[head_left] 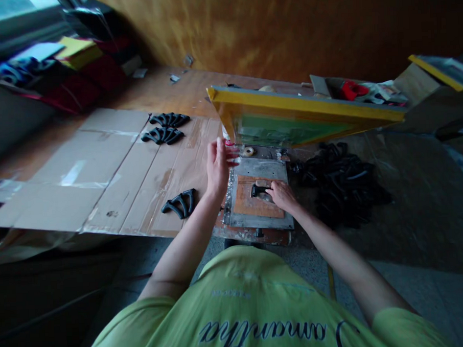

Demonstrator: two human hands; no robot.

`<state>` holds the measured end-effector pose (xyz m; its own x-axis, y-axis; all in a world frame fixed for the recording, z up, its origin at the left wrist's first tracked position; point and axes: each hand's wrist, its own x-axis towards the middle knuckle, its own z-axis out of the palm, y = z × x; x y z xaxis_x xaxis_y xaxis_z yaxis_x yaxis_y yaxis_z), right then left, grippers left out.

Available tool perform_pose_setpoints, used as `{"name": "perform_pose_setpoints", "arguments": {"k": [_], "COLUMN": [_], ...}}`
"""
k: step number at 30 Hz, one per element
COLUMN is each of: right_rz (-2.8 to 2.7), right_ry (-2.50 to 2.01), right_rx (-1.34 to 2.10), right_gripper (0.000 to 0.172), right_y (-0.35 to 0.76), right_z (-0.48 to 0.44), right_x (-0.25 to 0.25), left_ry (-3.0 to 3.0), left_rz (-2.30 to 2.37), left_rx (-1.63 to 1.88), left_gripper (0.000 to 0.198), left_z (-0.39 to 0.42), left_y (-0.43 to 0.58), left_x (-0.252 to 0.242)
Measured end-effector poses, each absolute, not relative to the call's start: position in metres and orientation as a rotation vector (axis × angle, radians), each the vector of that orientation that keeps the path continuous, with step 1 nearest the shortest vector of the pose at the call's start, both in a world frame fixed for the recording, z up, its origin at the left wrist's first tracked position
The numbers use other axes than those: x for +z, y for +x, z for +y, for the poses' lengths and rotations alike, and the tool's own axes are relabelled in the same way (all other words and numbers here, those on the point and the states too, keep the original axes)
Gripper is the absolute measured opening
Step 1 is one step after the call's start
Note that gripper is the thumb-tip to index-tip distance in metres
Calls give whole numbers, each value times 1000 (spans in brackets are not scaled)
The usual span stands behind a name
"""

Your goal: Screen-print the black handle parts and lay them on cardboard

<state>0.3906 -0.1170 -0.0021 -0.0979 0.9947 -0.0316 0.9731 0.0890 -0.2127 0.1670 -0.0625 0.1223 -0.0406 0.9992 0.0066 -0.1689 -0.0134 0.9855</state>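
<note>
A yellow-framed silkscreen [305, 109] with green mesh is tilted up above a metal press bed [256, 167]. On the bed lies an orange pad [248, 206] holding a black curved rubber piece [259, 190]. My right hand [281, 197] is shut on that piece, its fingers pressed around one end. My left hand [218, 166] is raised with its fingers apart, close to the screen's lower left corner, and holds nothing. I cannot tell whether it touches the frame.
Flattened cardboard [101, 169] covers the wooden table left of the press, with several black pieces [183, 205] lying on it. A heap of black pieces [341, 186] lies to the right. A box with red items [350, 90] stands behind the screen.
</note>
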Motion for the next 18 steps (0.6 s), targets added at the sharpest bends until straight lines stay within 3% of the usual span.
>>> {"name": "perform_pose_setpoints", "arguments": {"k": [4, 10, 13, 16, 18], "right_rz": [-1997, -2320, -2161, -1856, -1670], "right_ry": [-2022, -1421, -1809, -2445, -2742], "right_rx": [308, 420, 197, -57, -40], "right_gripper": [20, 19, 15, 33, 45], "right_y": [360, 354, 431, 529, 579], "right_z": [-131, -150, -142, -140, -146], "right_x": [18, 37, 35, 21, 8], "left_ry": [917, 689, 675, 599, 628], "left_rz": [1141, 1194, 1446, 1835, 2010], "left_rx": [631, 817, 1002, 1069, 964], "left_gripper": [70, 61, 51, 44, 48], "left_z": [-127, -157, -144, -141, -147], "left_y": [180, 160, 107, 42, 7], "left_x": [64, 27, 13, -11, -27]}}
